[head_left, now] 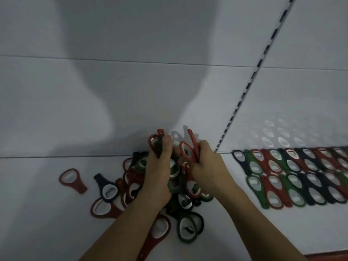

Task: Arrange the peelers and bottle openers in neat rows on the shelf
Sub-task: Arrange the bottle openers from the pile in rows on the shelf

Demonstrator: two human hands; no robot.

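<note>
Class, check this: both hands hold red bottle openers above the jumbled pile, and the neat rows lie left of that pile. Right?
No. The head view shows the neat rows right of the jumbled pile, not left. The left hand and right hand do hold red bottle openers above it.

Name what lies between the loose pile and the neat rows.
Between pile and rows, only bare shelf, the right forearm crossing over it; head view.

2 bare arms show in the head view. The left forearm (120,230) and the right forearm (256,219) are uncovered along their whole visible length, slim and smooth. The left hand (158,166) and the right hand (207,164) are bare as well, with skin showing at both wrists and knuckles.
</note>
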